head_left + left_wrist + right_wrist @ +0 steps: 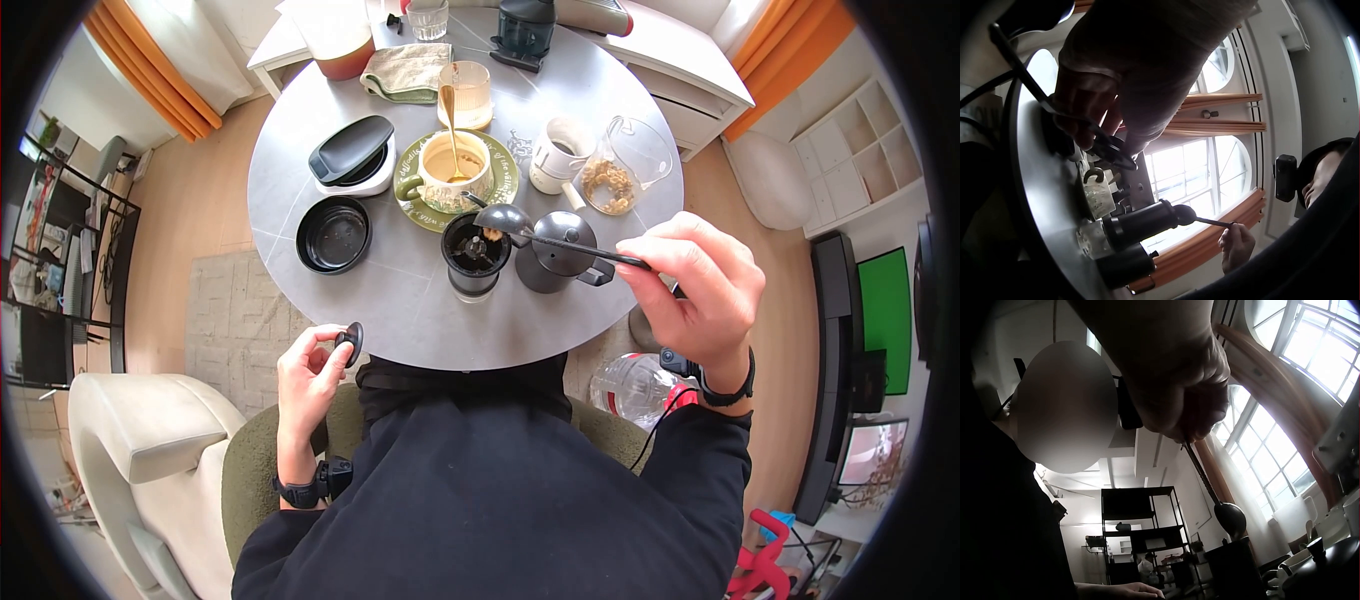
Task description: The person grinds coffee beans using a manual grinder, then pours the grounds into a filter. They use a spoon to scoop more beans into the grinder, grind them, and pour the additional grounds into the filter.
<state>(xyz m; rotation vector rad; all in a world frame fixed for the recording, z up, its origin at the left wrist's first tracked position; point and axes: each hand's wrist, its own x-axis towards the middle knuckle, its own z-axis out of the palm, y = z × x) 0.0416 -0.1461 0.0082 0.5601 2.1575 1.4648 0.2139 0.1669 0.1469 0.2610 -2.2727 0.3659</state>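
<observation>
My right hand (705,285) pinches the long handle of a black ladle (503,218). The ladle's bowl is tipped at the mouth of a black grinder cup (475,262) with metal blades inside. Pale nut-like pieces (492,234) show at the bowl's edge. In the right wrist view, the ladle's bowl (1230,520) overlaps the cup's rim. Off the table's front left edge, my left hand (306,378) grips a small round black lid (351,344) between thumb and fingers. Right beside the cup stands a black lidded pot (560,250).
A glass pitcher (628,150) of nut pieces stands right, beside a white cup (560,150). A cream mug (450,185) with a gold spoon sits on a green plate (412,150). Left are a black bowl (334,234) and a scale (375,180). A water bottle (632,388) stands below right.
</observation>
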